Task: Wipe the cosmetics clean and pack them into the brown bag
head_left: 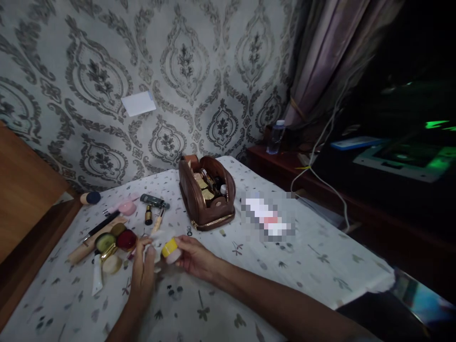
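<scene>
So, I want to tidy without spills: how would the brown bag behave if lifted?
The bag would probably keep its shape, since it stands upright unsupported. It looks well filled, so it may feel fairly heavy. Its top gapes open, so tilting could spill the contents.

White item at left hand, blurred beyond recognition

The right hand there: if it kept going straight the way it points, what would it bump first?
Probably the blurred white item by the left hand, then that hand itself; depth is unclear.
</scene>
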Available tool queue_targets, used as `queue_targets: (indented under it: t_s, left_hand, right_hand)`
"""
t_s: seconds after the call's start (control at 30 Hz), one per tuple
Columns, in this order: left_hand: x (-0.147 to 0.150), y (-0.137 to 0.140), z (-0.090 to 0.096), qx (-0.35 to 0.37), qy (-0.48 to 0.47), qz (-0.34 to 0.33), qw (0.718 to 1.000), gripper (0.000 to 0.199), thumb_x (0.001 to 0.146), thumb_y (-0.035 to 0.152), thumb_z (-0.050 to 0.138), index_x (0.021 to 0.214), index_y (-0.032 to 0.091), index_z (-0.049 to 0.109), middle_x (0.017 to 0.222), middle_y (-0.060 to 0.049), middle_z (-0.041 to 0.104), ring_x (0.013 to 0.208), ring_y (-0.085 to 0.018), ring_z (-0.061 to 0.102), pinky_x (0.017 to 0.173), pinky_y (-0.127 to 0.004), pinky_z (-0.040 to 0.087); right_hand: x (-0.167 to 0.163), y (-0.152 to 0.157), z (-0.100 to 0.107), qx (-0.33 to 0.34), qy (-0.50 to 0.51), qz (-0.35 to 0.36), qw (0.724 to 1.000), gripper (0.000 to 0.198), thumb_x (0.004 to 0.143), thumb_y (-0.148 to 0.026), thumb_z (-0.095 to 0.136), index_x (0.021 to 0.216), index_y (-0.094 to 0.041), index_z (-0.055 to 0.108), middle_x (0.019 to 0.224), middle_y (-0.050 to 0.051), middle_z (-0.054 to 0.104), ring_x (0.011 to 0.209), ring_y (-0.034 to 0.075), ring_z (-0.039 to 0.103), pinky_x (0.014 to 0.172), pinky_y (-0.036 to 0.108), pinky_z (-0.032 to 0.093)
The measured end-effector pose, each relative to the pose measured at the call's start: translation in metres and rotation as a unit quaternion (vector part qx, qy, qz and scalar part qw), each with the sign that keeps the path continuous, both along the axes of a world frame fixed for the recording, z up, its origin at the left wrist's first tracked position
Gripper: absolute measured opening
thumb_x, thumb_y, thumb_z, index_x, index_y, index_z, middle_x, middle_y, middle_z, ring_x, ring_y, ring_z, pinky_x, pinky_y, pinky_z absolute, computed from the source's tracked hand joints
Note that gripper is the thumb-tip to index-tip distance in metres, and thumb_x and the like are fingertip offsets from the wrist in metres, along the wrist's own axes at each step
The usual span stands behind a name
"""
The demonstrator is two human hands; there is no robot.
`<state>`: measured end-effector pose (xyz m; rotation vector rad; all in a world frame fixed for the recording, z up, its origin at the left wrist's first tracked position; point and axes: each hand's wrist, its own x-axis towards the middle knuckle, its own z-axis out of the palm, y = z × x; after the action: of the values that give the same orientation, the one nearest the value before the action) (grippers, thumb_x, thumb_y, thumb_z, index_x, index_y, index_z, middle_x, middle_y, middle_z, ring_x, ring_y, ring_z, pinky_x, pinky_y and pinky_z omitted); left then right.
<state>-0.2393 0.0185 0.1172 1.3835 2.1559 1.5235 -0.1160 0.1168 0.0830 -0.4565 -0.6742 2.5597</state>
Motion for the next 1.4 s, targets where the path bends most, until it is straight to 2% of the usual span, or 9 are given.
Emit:
queue_targets:
  t_s: [0.07,0.27,0.43,0.67,0.87,0.93,1.07,1.2,1.4]
  left_hand:
    - [0.004,0.0,0.001,0.016,0.048,-0.052,0.997,0.02,0.093,0.043,0.045,0.095,0.023,0.048,0.104,-0.006,0.061,0.099,-0.023,0.059,0.082,-0.033,0.048]
    - [0.012,0.013,0.011,-0.008,0.192,-0.16,0.968,0.014,0.087,0.029,0.052,0.078,0.024,0.043,0.072,0.001,0.051,0.067,-0.017,0.053,0.063,-0.028,0.046]
    - [0.019,0.03,0.023,-0.008,0.267,-0.197,0.943,0.007,0.089,0.029,0.051,0.089,0.023,0.052,0.085,-0.005,0.059,0.084,-0.022,0.06,0.075,-0.033,0.049]
    - [0.041,0.049,0.027,-0.003,0.108,-0.124,0.986,0.023,0.095,0.042,0.043,0.089,0.022,0.053,0.079,-0.002,0.058,0.077,-0.02,0.059,0.07,-0.03,0.049]
    - [0.041,0.045,0.001,-0.037,-0.047,0.024,0.998,0.039,0.092,0.055,0.046,0.099,0.02,0.06,0.095,-0.007,0.067,0.096,-0.025,0.063,0.079,-0.033,0.054]
    - [0.038,0.042,-0.007,-0.046,-0.05,0.023,0.997,0.041,0.093,0.056,0.046,0.103,0.02,0.062,0.1,-0.008,0.069,0.098,-0.026,0.065,0.078,-0.034,0.056]
    - [0.032,0.041,-0.013,-0.007,0.064,-0.092,0.994,0.038,0.098,0.043,0.039,0.125,0.024,0.058,0.124,-0.009,0.066,0.116,-0.026,0.062,0.096,-0.04,0.053]
    - [0.024,0.042,-0.015,0.051,0.243,-0.188,0.95,0.047,0.099,0.032,0.038,0.146,0.028,0.042,0.145,-0.011,0.052,0.134,-0.027,0.05,0.105,-0.045,0.048]
    - [0.028,0.044,-0.012,0.131,0.307,-0.208,0.919,0.049,0.103,0.037,0.029,0.147,0.02,0.044,0.145,-0.014,0.051,0.134,-0.028,0.049,0.105,-0.041,0.047]
  right_hand:
    - [0.0,0.001,0.001,-0.012,0.003,-0.013,1.0,0.048,0.059,-0.04,0.09,0.082,-0.015,0.057,0.071,-0.001,0.067,0.059,0.009,0.062,0.049,0.018,0.044]
    - [0.001,0.0,0.011,-0.028,0.003,-0.02,0.999,0.035,0.06,-0.029,0.088,0.073,-0.016,0.058,0.059,-0.006,0.06,0.056,0.008,0.057,0.055,0.019,0.043]
    - [0.017,0.006,0.022,-0.002,0.022,0.017,1.0,0.029,0.063,-0.023,0.085,0.084,-0.014,0.067,0.072,-0.001,0.068,0.066,0.01,0.061,0.063,0.022,0.044]
    - [0.042,0.018,0.023,0.041,0.021,0.02,0.999,0.038,0.064,-0.031,0.089,0.092,-0.013,0.069,0.083,-0.001,0.067,0.066,0.007,0.061,0.061,0.02,0.044]
    - [0.045,0.022,0.009,0.008,0.017,0.003,1.0,0.056,0.058,-0.033,0.092,0.1,-0.017,0.06,0.089,-0.001,0.069,0.066,0.011,0.066,0.051,0.02,0.045]
    - [0.044,0.024,0.005,-0.004,0.024,0.004,1.0,0.053,0.06,-0.035,0.091,0.098,-0.016,0.059,0.088,0.0,0.069,0.066,0.011,0.066,0.052,0.02,0.046]
    - [0.042,0.026,0.0,-0.038,0.029,-0.003,0.999,0.049,0.062,-0.039,0.09,0.094,-0.015,0.061,0.081,0.0,0.068,0.062,0.009,0.064,0.05,0.019,0.045]
    - [0.041,0.025,-0.001,-0.064,0.04,-0.006,0.997,0.045,0.064,-0.037,0.089,0.091,-0.014,0.062,0.074,-0.002,0.065,0.059,0.008,0.061,0.05,0.019,0.044]
    - [0.045,0.022,0.009,-0.069,0.019,0.017,0.997,0.052,0.052,-0.022,0.095,0.093,-0.013,0.064,0.076,-0.002,0.064,0.059,0.006,0.059,0.052,0.016,0.041]
